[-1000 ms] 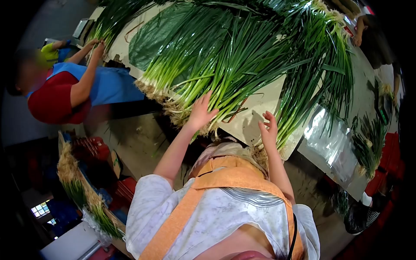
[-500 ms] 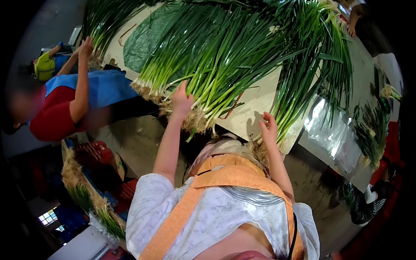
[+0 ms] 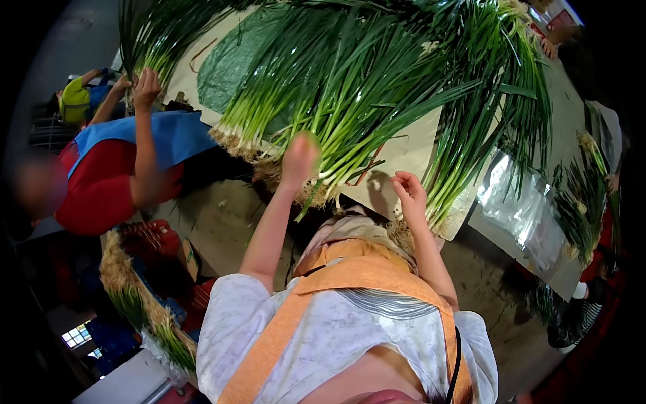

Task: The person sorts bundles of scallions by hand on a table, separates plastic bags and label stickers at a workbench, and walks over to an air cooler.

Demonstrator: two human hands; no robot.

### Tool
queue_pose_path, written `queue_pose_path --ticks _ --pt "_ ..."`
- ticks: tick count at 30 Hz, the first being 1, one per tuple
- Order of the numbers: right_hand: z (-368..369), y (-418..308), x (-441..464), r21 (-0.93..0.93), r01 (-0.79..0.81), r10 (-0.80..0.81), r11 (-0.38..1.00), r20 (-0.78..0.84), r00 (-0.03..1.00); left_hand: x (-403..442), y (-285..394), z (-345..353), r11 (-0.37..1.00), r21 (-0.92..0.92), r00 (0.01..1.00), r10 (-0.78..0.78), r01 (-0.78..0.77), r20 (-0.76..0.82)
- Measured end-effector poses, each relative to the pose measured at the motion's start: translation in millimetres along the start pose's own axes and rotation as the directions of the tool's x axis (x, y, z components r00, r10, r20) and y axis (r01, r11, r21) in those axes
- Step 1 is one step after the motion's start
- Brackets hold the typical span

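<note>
A large pile of green onions (image 3: pixel 356 101) lies on the table, its roots toward me. My left hand (image 3: pixel 301 160) is over the white stems at the pile's left part; its fingers are smeared, so what they hold is hidden. My right hand (image 3: pixel 410 192) hovers beside another bunch of green onions (image 3: pixel 452 182), fingers apart and slightly curled, with nothing in them. A bare strip of table (image 3: pixel 397 158) lies between the two hands.
At the left, a person in a red shirt and blue apron (image 3: pixel 101 182) handles more onions (image 3: pixel 158 57). Clear plastic bags (image 3: pixel 521 205) lie at the right, near a smaller onion bunch (image 3: pixel 579 209). A green sheet (image 3: pixel 225 71) is under the pile. Red crates (image 3: pixel 151 239) stand lower left.
My left hand moved left along the stems, then back slightly right. My right hand shifted a little left. The person at the left leaned lower.
</note>
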State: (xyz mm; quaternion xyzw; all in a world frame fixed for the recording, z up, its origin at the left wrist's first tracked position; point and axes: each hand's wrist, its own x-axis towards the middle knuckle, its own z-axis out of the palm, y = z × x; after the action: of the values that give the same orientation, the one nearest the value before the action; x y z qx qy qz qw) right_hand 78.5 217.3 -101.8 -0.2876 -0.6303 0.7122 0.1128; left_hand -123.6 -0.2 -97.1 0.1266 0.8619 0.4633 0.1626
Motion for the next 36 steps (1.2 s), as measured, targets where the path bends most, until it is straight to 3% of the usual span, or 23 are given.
queue_pose_path --ticks 2,3,6,10,11,13,14,18,19,22,23,24,26,29,36 --pt "7.1 -2.3 -1.5 0.042 -0.016 0.015 0.999 0.031 0.999 -7.6 17.9 0.1 0.949 0.290 0.991 0.131 -0.124 -0.003" --pt "11.0 -6.1 -2.1 0.040 -0.027 0.025 0.999 0.051 0.998 -7.6 14.8 5.1 0.856 0.463 0.971 0.233 -0.229 0.049" --pt "19.6 -10.7 -3.4 0.019 -0.004 0.002 1.000 0.106 0.994 -11.8 14.8 15.3 0.793 0.587 0.981 0.066 -0.162 0.181" --pt "29.4 -23.7 -8.4 0.034 -0.037 0.032 0.999 0.125 0.992 -23.0 54.1 0.2 0.881 0.448 0.988 0.154 -0.152 0.033" --pt "32.5 -25.8 -9.1 0.052 -0.046 0.039 0.998 0.137 0.990 -31.0 62.2 -5.6 0.889 0.403 0.967 0.252 -0.216 -0.039" --pt "40.1 -28.9 -9.3 0.088 -0.064 0.049 0.994 0.164 0.985 -39.7 73.9 -10.8 0.994 -0.050 0.995 0.101 -0.100 0.013" --pt "44.5 -27.8 -8.4 0.091 -0.058 0.041 0.994 0.178 0.983 -43.4 76.4 -11.8 0.962 -0.274 0.997 0.038 -0.019 0.064" --pt "61.6 -21.9 -4.2 0.156 -0.044 0.010 0.987 0.217 0.976 -69.1 62.5 14.3 0.892 -0.451 0.992 0.029 0.030 0.122" --pt "65.5 -19.7 -1.8 0.200 -0.063 0.017 0.978 0.223 0.975 -77.4 65.2 20.2 0.838 -0.530 0.980 -0.024 0.127 0.196" --pt "77.1 -27.2 4.1 0.328 -0.216 0.145 0.920 0.226 0.963 -93.7 55.3 42.7 0.933 -0.360 0.969 0.086 0.003 0.231" --pt "78.8 -28.6 5.6 0.339 -0.268 0.200 0.902 0.225 0.954 -95.0 38.5 50.5 0.974 -0.188 0.961 0.165 -0.124 0.222" --pt "79.3 -29.0 7.4 0.351 -0.320 0.253 0.880 0.224 0.941 -100.4 57.5 43.9 0.999 -0.009 0.953 0.044 -0.043 0.301" --pt "77.4 -20.9 11.0 0.318 -0.352 0.292 0.880 0.221 0.930 -105.9 57.5 47.5 0.990 0.096 0.951 0.070 -0.104 0.303" --pt "71.3 -16.7 10.3 0.359 -0.392 0.313 0.847 0.259 0.914 -108.0 49.6 51.0 0.990 -0.023 0.949 0.137 -0.136 0.285" --pt "69.5 -23.6 2.2 0.543 -0.424 0.265 0.724 0.348 0.899 -111.1 40.2 56.9 0.992 -0.101 0.937 0.106 -0.077 0.334"
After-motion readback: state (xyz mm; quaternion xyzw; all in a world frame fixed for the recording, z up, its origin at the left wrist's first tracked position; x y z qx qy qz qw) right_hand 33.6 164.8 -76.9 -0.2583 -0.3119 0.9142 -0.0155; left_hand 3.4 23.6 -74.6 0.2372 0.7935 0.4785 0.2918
